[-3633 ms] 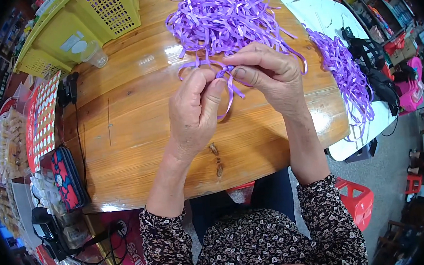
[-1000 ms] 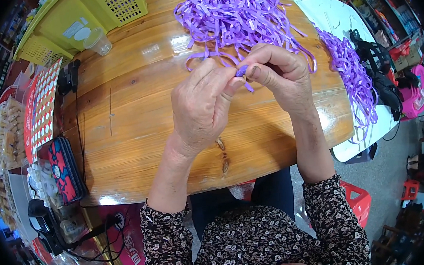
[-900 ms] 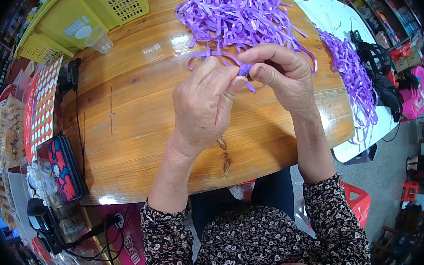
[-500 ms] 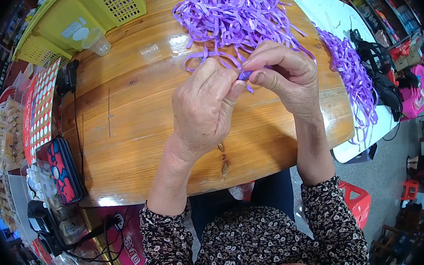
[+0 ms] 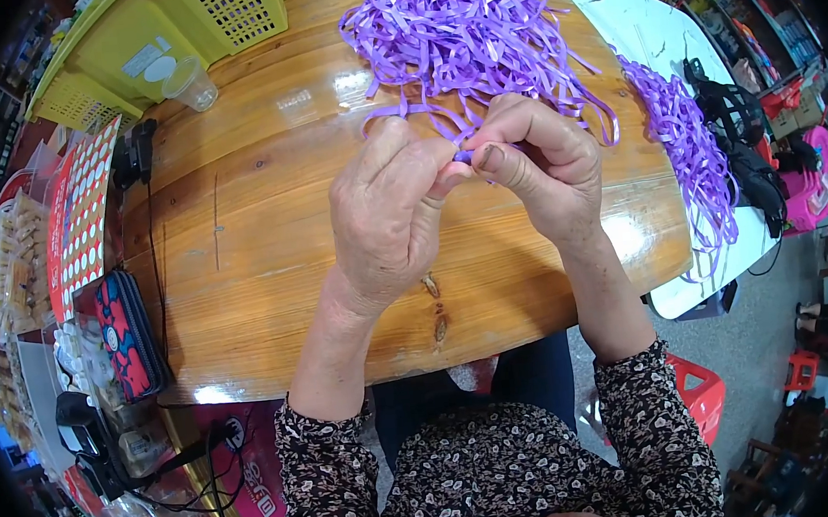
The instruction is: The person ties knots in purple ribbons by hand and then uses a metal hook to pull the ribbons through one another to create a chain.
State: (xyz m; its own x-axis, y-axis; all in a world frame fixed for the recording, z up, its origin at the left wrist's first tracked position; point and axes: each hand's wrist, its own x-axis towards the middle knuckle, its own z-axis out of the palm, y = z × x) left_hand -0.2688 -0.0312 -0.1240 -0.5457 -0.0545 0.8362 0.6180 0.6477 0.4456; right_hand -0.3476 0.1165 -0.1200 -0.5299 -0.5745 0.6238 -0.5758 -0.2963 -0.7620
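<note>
Both hands meet over the wooden table [image 5: 282, 308], pinching a short bit of purple ribbon [image 5: 465, 156] between thumbs and fingertips. My left hand [image 5: 385, 202] is closed, its knuckles turned up and its thumb pressed against the ribbon. My right hand [image 5: 548, 165] grips the ribbon from the other side with thumb and index finger. Fingers hide most of the held piece, so I cannot make out its fold or knot. Just beyond the hands lies a large tangled heap of purple ribbon [image 5: 460, 36], with loose loops reaching close to the fingertips.
A yellow perforated basket [image 5: 164, 50] and a clear plastic cup [image 5: 191, 84] stand at the far left. Along the left edge lie a red-and-blue zip case [image 5: 128, 334] and packaged goods. To the right, more purple ribbon [image 5: 693, 154] hangs over a white table [image 5: 674, 287].
My right hand has shifted slightly left and closer to my left hand. The purple bit between the fingertips now shows less.
</note>
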